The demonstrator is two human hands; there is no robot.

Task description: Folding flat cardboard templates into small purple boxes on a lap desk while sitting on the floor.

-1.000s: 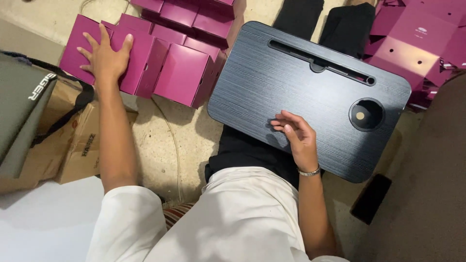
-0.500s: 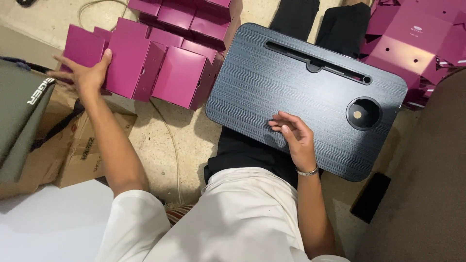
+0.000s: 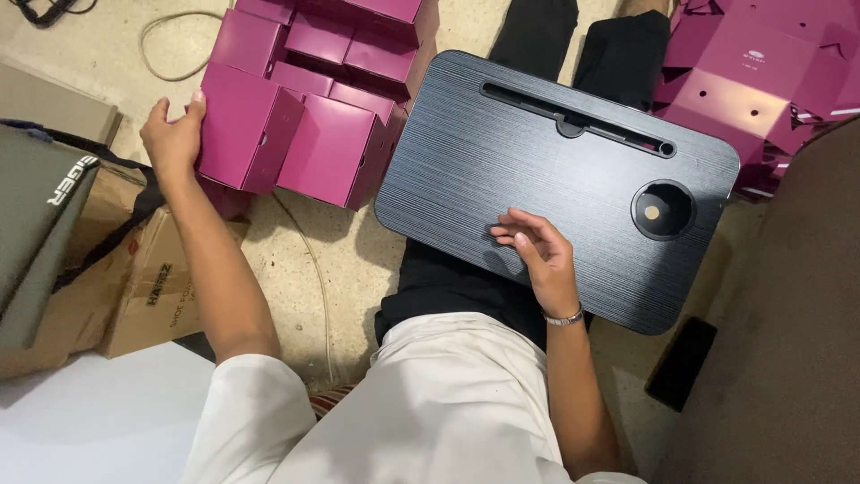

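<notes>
Now the left hand [image 3: 172, 134] grips a magenta box [image 3: 246, 125] on the floor; the right hand [image 3: 537, 255] rests loosely open on the lap tray [image 3: 573, 170].

Soft, even indoor light falls from above, moderately bright, with no hard glare. The dark lap desk [image 3: 573, 179] shows a pale sheen along its brushed grain — the only real reflection. Shadows are faint and diffuse: a soft one under the right hand [image 3: 537, 255], another on the floor [image 3: 313, 260] beside the left forearm. Focus is sharp throughout — no motion blur, slight wide-angle stretching toward the edges.
</notes>
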